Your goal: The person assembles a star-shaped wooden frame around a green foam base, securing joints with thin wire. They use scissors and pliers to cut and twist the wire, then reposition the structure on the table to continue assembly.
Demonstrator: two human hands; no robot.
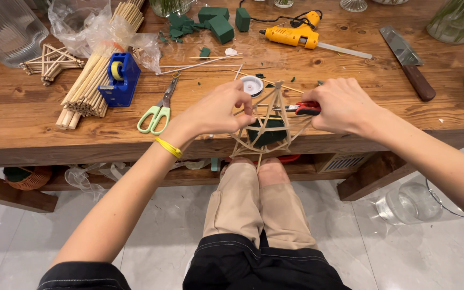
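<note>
Two hands on stick frame (267, 126) — I see left hand (218, 110) pinching upright peak; right hand (342, 104) closed on red-handled cutters (303, 108), pointing left at peak, equally near.

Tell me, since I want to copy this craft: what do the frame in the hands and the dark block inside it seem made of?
The frame looks like thin pale wooden or bamboo sticks, matte and unpainted, like the bundle on the table. The dark block looks like green floral foam, dull like the pieces near the glue gun, though partly hidden.

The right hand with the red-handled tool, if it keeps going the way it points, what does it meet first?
Probably the stick frame: the right hand points left, its red-handled tool already at the frame's sticks; depth is unclear.
</note>
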